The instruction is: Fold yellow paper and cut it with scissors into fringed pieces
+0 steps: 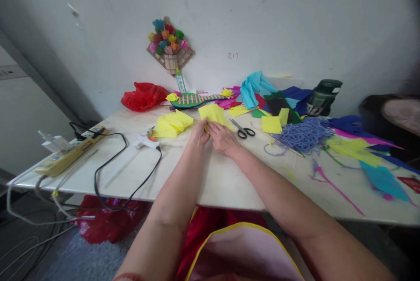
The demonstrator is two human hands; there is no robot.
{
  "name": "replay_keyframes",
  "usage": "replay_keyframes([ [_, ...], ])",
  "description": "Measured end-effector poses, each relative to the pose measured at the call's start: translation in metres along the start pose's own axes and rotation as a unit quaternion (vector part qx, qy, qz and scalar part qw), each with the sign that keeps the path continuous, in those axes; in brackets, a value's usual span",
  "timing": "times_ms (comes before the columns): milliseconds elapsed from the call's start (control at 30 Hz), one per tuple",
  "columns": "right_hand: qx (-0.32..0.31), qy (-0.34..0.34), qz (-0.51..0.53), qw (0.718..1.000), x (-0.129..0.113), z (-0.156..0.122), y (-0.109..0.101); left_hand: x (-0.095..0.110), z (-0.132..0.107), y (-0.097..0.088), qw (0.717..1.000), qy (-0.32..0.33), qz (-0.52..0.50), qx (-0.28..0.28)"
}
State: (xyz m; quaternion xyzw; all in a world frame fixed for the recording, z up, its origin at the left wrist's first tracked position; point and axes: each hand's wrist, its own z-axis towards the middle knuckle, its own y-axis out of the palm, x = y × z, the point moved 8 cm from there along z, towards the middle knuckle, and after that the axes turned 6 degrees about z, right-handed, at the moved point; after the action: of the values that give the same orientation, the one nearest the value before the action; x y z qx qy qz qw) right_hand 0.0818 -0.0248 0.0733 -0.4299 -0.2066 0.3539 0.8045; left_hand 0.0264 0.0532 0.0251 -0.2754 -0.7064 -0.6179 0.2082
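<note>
A sheet of yellow crepe paper (215, 114) is held between my two hands over the middle of the table. My left hand (198, 133) pinches its lower left edge. The fingers of my right hand (223, 138) press together on the same edge, beside the left fingertips. Just right of the hands lie black-handled scissors (243, 130), blades pointing away to the left. More crumpled yellow paper (173, 123) rests to the left, partly behind a white glue gun (147, 141). My fingers hide the lower part of the held sheet.
A yellow power strip (70, 152) and black cord lie at left. Blue yarn (300, 134), paper scraps and a dark green bottle (324, 96) fill the right. Behind stand a red plastic bag (144, 96) and a green lute-shaped craft (193, 99). A paper-flower basket (170, 47) hangs on the wall.
</note>
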Motion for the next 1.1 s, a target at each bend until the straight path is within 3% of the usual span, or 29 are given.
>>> replay_keyframes([
  [400, 0.0, 0.025, 0.023, 0.999, -0.002, 0.002, -0.003, 0.002, -0.002, 0.007, 0.999, 0.029, 0.008, -0.031],
  [500, -0.004, 0.029, 0.025, 0.999, -0.004, 0.002, -0.003, 0.004, -0.001, 0.006, 0.997, 0.066, 0.019, -0.018],
  [633, 0.011, 0.03, 0.051, 0.998, -0.002, 0.002, -0.005, 0.009, -0.002, 0.006, 0.985, 0.132, 0.111, -0.022],
  [833, 0.134, 0.139, 0.077, 0.978, 0.047, -0.005, -0.021, 0.016, -0.007, 0.018, 0.946, 0.199, 0.243, -0.084],
  [967, 0.205, 0.187, 0.113, 0.954, 0.08, -0.014, -0.031, 0.011, -0.015, 0.031, 0.936, 0.17, 0.275, -0.141],
  [1100, 0.251, 0.206, 0.169, 0.931, 0.101, -0.023, -0.041, 0.001, -0.025, 0.041, 0.927, 0.101, 0.298, -0.202],
])
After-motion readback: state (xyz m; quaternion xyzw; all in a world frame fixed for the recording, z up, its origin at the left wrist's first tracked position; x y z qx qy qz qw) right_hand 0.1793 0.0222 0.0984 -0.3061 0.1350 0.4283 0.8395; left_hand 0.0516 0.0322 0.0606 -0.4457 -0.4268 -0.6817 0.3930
